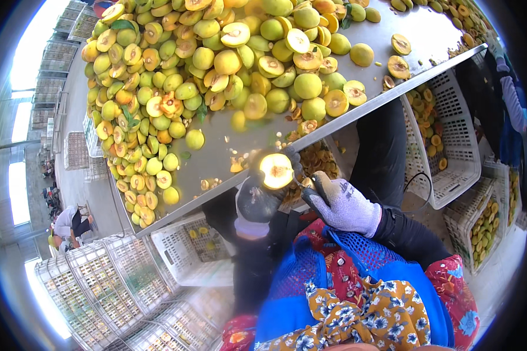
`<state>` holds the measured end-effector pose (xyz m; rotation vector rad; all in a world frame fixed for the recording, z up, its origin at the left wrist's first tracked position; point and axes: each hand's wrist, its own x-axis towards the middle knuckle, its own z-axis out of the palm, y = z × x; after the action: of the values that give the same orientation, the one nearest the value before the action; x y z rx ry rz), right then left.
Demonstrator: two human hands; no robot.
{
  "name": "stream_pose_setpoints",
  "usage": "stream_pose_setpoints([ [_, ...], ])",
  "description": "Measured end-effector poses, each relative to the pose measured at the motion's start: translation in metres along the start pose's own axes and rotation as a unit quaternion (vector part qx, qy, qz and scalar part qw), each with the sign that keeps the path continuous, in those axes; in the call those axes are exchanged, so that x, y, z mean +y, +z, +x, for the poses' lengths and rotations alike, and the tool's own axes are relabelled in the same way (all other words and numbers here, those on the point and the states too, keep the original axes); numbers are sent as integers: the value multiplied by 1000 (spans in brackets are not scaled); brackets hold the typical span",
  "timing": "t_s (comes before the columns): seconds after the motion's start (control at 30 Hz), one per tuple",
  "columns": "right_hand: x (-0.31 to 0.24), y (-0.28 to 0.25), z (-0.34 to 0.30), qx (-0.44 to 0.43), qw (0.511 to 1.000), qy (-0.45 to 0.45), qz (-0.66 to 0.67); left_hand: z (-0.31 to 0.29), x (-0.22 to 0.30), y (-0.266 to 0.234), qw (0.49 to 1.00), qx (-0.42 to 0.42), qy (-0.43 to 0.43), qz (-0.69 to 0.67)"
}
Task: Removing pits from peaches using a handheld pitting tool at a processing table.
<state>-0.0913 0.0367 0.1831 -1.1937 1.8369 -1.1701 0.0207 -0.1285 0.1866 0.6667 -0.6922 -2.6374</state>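
My left hand (258,200), in a dark-coated glove, grips a halved apricot (277,171) just beyond the table's near edge. The bright cut face of the fruit is turned up. Close on its right is my right hand (346,206), in a pale lavender glove with dark and tan stained fingers. Those fingers are closed around something small and slim, too hidden to name. A large heap of yellow-green apricots (208,61), many of them cut open, covers much of the metal table (213,149).
Under the table's right side stand a white crate (450,134) and another crate (474,225), both holding fruit. Below my hands is a container of fruit pieces (316,161). Stacked white crates (99,281) fill the lower left. A person (70,225) sits farther left.
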Motion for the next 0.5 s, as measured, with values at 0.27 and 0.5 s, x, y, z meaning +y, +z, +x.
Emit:
stream_pose_setpoints([
  [0.27, -8, 11, -7, -24, 997, -11, -73, -20, -38, 2, 972, 84, 84, 204],
  [0.5, -3, 25, -14, -42, 998, 34, -34, -25, -53, 1, 932, 143, 133, 304],
])
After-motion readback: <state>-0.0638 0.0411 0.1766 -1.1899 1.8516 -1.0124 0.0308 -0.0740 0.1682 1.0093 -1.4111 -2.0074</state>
